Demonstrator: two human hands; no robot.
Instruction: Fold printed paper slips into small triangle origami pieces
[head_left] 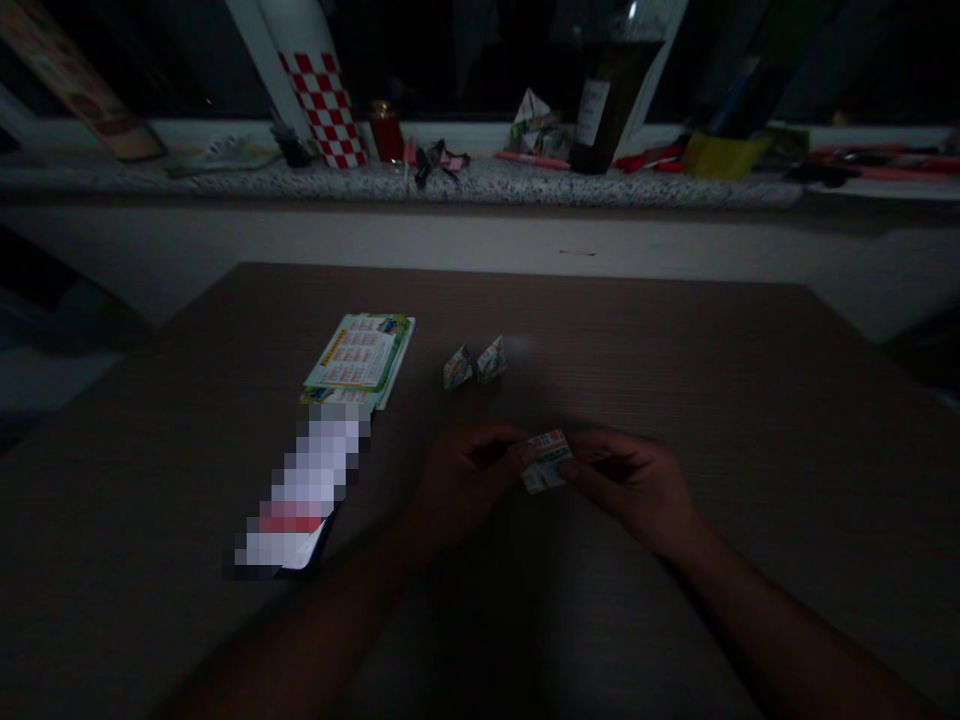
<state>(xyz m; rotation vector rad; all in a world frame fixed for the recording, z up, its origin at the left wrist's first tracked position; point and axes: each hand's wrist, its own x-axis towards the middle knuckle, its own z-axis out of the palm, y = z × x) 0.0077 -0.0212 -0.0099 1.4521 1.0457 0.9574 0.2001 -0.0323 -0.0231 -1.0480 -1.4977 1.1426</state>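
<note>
A small folded piece of printed paper [547, 475] is held between my two hands, a little above the table. My left hand [469, 480] pinches its left edge with the thumb on top. On the right edge, the thumb and fingers of my right hand [637, 485] are closed in the same way. Just beyond my hands stand two small folded paper pieces, one on the left [457, 368] and one on the right [492, 360], with similar print. To the left lies a stack of printed calendar sheets [356, 352].
A lit phone [315, 480], its screen blurred out, lies left of my left forearm, against the sheets. Behind the wooden table [712, 370] runs a granite windowsill [480, 188] holding a red-and-white checkered can [328, 105], a dark container [604, 110] and a yellow holder [724, 155].
</note>
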